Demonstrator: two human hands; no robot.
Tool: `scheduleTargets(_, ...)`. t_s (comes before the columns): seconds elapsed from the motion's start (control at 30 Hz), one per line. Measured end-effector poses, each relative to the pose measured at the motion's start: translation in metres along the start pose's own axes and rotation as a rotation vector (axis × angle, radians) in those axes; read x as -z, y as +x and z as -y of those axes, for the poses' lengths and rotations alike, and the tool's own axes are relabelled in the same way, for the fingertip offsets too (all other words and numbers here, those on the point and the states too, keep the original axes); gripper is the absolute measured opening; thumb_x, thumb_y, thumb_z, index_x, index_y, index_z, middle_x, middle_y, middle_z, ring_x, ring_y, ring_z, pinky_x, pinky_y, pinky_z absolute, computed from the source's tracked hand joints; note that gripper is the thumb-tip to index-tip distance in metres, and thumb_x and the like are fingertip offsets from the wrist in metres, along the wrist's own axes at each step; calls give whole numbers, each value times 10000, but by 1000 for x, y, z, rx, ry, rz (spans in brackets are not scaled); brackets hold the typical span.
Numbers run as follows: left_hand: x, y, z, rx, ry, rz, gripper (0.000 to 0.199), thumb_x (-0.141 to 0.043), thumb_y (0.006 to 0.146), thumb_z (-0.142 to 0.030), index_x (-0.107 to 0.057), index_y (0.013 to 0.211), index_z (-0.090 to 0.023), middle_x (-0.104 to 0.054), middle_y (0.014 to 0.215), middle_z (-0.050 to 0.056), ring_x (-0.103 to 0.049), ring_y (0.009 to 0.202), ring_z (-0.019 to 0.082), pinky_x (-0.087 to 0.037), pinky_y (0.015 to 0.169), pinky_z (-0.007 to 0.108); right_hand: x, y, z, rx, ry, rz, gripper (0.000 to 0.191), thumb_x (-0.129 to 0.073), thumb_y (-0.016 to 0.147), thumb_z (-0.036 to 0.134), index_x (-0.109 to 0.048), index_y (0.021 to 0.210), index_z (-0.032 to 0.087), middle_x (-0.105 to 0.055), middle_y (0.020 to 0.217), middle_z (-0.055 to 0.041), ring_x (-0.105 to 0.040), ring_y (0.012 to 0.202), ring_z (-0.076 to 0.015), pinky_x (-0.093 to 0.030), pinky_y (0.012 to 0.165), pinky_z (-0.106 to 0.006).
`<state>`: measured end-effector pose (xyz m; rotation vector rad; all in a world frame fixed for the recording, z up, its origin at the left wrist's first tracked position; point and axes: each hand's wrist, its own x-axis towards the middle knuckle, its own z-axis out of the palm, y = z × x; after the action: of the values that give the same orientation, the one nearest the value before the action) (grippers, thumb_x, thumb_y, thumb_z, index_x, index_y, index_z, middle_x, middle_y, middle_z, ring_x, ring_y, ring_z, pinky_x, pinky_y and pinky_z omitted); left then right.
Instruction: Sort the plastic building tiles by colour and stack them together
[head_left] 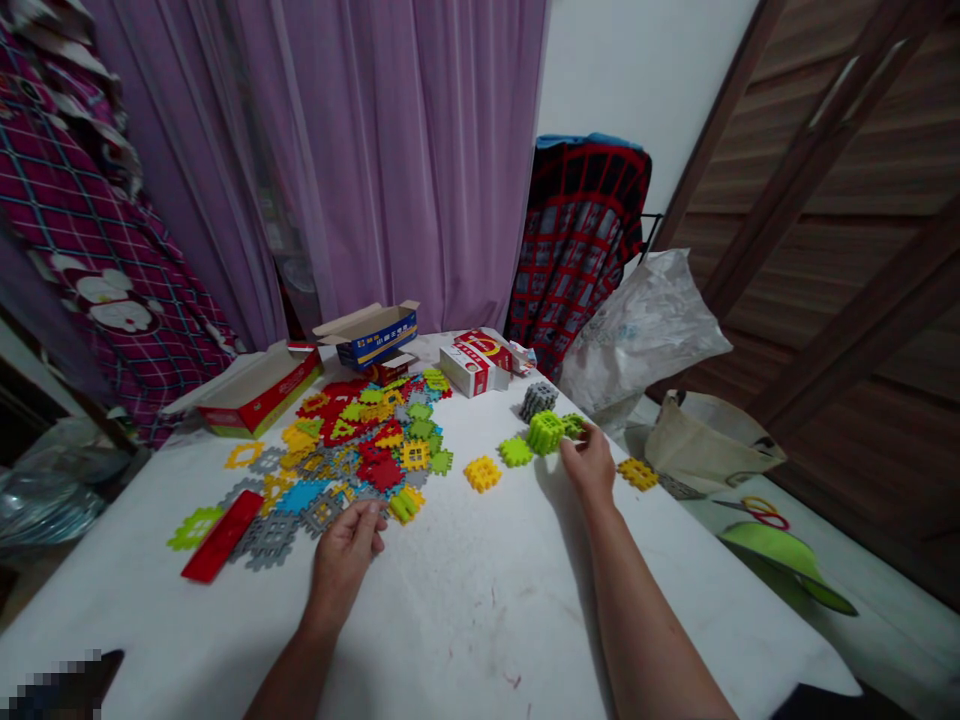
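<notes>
Your right hand [591, 465] is at the right side of the bench [450, 610], its fingers curled at the edge of a green piece [574, 426] just beside a green stack [546, 434]; you can't tell from here whether they pinch it. A gray stack [538, 400] stands just beyond, a flat green piece [515, 452] lies to the left, and a yellow piece [482, 474] farther left and nearer you. Another yellow piece [637, 474] sits at the right edge.

Your left hand [347, 548] is at the near edge of the mixed pile [380, 470], thumb and forefinger close together (whether anything is between them, you can't tell), near a yellow-and-green piece [406, 505]. A red strip [223, 537] lies to the left, and the blue box [379, 342] stands open at the far side
</notes>
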<state>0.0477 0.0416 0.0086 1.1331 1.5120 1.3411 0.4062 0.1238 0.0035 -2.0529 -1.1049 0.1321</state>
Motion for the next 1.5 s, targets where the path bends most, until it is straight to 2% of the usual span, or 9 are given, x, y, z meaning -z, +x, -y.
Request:
scheduleTargets(0.07,0,0,0,-3,-2,1,671,-639,587,-798,-688,808,-166,-589,615,-5,-476,443,89,-297,348,186,-6,1,-1,102,110,-95,668,-569,718,436,-495,1306,128,-610,1237,-150,-586,1088,-267,-439,942,-377)
scheduleTargets(0.2,0,-2,-1,7,-13,4,689,-642,584,-801,-693,829,-159,-594,627,-2,-478,451,88,-290,349,183,-23,-1,3,102,129,-66,800,-622,670,517,-450,1334,104,-551,1327,-200,-530,1191,-295,-398,1003,-392)
scheduleTargets(0.33,1,-3,-1,5,-10,16,682,-648,597,-789,-696,854,-159,-612,651,7,-489,466,91,-289,355,182,-31,-6,10,52,129,-68,785,-573,714,531,-440,1353,95,-574,1314,-190,-550,1176,-288,-408,984,-379)
scheduleTargets(0.63,0,-3,-2,-14,4,20,669,-644,606,-783,-691,839,-159,-622,655,13,-499,467,98,-309,360,192,-32,-10,15,3,71,-94,678,-577,751,488,-492,1318,127,-618,1271,-166,-595,1105,-277,-444,913,-361)
scheduleTargets(0.8,1,-4,-6,-6,23,25,677,-626,601,-800,-689,817,-162,-611,637,9,-491,461,98,-302,361,195,-33,-10,14,-5,86,-106,681,-571,745,496,-491,1314,130,-629,1255,-159,-608,1073,-273,-449,890,-352)
scheduleTargets(1.07,0,-3,-6,1,15,18,697,-634,567,-817,-692,802,-163,-606,609,8,-491,453,100,-301,357,191,-33,-11,14,16,77,-120,772,-587,733,566,-481,1345,106,-605,1293,-181,-585,1126,-284,-437,925,-363)
scheduleTargets(1.3,0,-2,-3,4,16,9,701,-630,569,-819,-692,805,-162,-601,611,7,-487,455,98,-302,357,192,-35,-8,14,-53,40,-96,706,-585,762,536,-529,1298,80,-634,1241,-206,-602,1101,-297,-438,912,-366)
scheduleTargets(1.5,-1,-3,-6,5,-2,14,681,-643,570,-804,-691,801,-165,-594,608,-2,-483,448,95,-295,349,188,-37,-9,13,-49,60,-111,705,-594,748,534,-525,1293,93,-631,1248,-192,-591,1109,-293,-428,925,-367)
